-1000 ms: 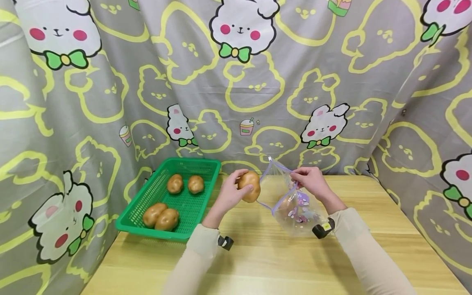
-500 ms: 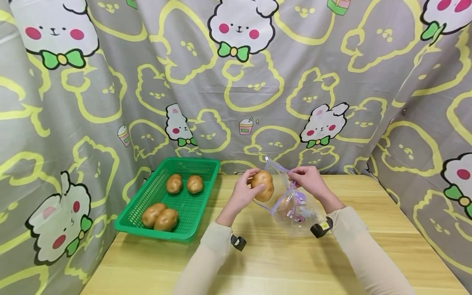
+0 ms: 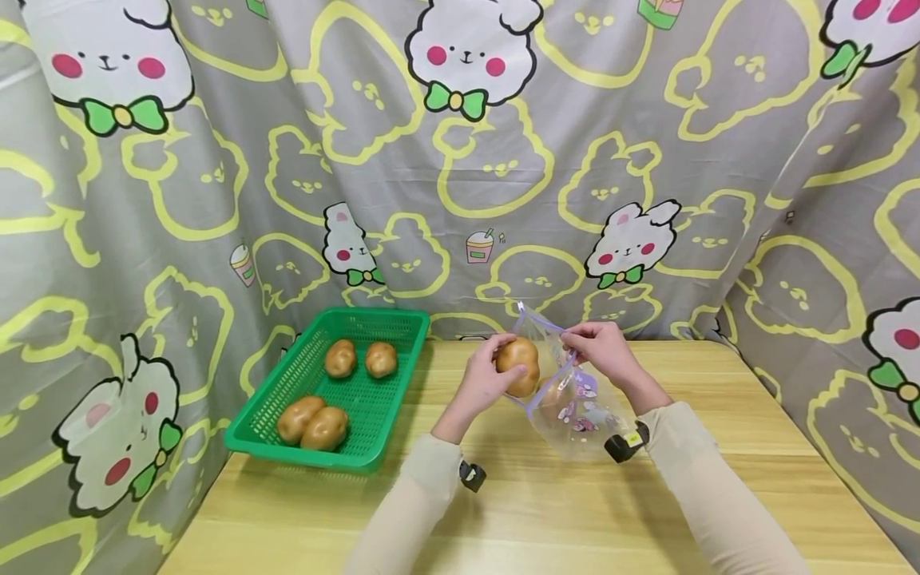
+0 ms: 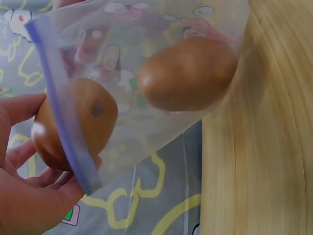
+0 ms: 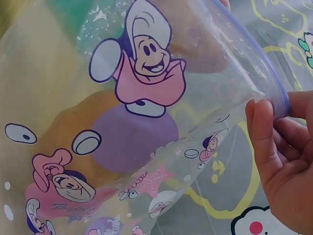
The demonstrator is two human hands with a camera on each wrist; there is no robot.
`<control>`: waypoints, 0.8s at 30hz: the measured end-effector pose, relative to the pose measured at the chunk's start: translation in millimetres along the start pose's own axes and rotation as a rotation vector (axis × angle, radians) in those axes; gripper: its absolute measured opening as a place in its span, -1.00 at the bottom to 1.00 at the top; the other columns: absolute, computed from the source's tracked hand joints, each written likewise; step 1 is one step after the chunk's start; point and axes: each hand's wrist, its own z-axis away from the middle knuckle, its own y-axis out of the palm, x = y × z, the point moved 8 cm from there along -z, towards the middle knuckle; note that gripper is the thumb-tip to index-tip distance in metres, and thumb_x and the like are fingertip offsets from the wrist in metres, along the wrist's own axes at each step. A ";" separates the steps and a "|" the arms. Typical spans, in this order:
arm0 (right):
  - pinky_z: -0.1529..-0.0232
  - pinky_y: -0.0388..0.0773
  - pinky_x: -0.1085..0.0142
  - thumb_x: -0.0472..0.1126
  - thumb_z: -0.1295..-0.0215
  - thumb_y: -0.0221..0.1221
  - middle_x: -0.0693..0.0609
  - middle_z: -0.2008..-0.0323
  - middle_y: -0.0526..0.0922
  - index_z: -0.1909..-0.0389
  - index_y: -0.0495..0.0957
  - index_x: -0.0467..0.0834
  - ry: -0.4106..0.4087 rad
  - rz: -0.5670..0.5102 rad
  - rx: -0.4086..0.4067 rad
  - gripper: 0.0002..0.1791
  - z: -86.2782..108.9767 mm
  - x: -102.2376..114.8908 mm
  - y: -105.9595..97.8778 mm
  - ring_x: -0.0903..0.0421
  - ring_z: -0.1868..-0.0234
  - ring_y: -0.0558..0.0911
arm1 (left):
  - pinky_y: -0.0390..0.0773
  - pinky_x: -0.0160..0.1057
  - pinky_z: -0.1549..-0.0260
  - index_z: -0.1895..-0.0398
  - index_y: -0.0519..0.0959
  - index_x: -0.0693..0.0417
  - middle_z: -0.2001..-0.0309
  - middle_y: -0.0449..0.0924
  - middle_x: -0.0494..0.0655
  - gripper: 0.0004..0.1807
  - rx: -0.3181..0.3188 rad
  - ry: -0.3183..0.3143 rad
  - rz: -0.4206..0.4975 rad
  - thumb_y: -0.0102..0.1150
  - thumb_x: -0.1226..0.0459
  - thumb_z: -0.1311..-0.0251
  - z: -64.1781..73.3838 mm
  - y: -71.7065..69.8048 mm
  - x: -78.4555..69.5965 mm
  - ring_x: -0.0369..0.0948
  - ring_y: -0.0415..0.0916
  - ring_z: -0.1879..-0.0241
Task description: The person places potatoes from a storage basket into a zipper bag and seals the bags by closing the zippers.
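My left hand grips a brown potato at the mouth of a clear zip bag with a purple edge. In the left wrist view, part of this potato is past the purple edge, seen through the plastic. Another potato lies lower inside the bag. My right hand pinches the bag's rim on the right side. Thumb and fingers of the right hand show on the purple edge in the right wrist view. Cartoon prints partly hide the bag's contents there.
A green plastic basket stands on the left of the wooden table. Several potatoes lie in it, two near the front and two towards the back. A patterned grey curtain hangs behind and around the table.
My left hand has carried the potato rightward, from beside the bag into its mouth. The right hand keeps its pinch on the rim, almost in the same place.
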 end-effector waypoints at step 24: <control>0.50 0.58 0.40 -0.27 -0.32 0.15 -0.07 0.51 0.62 0.19 0.55 -0.54 -0.010 -0.014 -0.046 -0.68 2.1 5.8 -5.8 0.25 0.62 0.55 | 0.49 -0.13 -0.01 -0.25 0.39 0.07 -0.21 0.32 0.06 -0.48 0.033 -0.060 -0.065 0.23 0.29 -0.19 2.1 7.7 1.5 -0.02 0.33 -0.19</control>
